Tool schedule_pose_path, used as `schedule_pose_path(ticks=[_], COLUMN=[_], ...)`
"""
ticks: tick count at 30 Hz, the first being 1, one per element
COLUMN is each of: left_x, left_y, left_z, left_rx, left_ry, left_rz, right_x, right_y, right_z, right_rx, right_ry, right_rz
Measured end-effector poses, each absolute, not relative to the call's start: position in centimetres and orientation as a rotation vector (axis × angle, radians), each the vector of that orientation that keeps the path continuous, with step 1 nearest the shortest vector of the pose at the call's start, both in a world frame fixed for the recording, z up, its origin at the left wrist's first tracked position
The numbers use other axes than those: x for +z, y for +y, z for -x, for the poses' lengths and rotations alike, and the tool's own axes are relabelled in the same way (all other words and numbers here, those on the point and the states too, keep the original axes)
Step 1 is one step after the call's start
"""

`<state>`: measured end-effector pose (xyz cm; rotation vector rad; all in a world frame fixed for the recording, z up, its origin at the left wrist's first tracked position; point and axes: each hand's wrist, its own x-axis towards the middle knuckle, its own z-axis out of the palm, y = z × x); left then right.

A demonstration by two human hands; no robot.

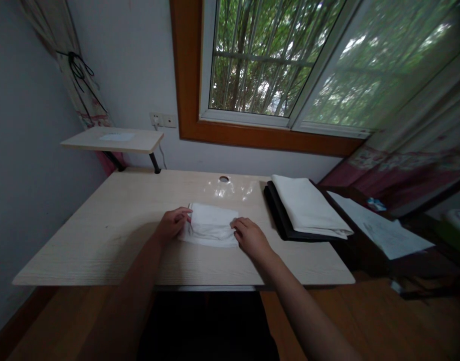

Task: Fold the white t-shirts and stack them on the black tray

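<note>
A white cloth (213, 220), folded into a rough rectangle with creases across its front half, lies flat on the pale wooden desk (113, 215). My left hand (173, 223) grips its left edge, thumb and fingers closed at the side. On the opposite edge, my right hand (249, 234) pinches the cloth with bent fingers. Both wrists stay low over the desktop. What part of the fabric lies under the fingertips is hidden.
Folded white fabric (307, 205) rests on folded black fabric (280, 215) at the desk's right. A small raised shelf (139, 140) with a paper stands back left. Near the rear edge is a cable hole (224, 179). Papers (380, 225) lie on a dark surface at right.
</note>
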<state>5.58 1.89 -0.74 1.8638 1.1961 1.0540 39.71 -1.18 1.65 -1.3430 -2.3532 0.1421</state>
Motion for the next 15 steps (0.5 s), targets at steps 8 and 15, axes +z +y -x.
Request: schedule_pose_path(ticks=[8,15], left_x=[-0.8,-1.2], left_y=[2.9,3.3], left_z=[-6.3,-6.8], left_rx=[1.178,0.994], left_ry=[1.357,1.284], left_rz=[-2.364,-2.505], right_x=[1.7,1.6], right_y=[1.5,0.4], right_z=[-41.0,-38.5], right_rx=[0.171,0.058], right_ry=[-2.314,-2.248], right_rz=[1.431,1.441])
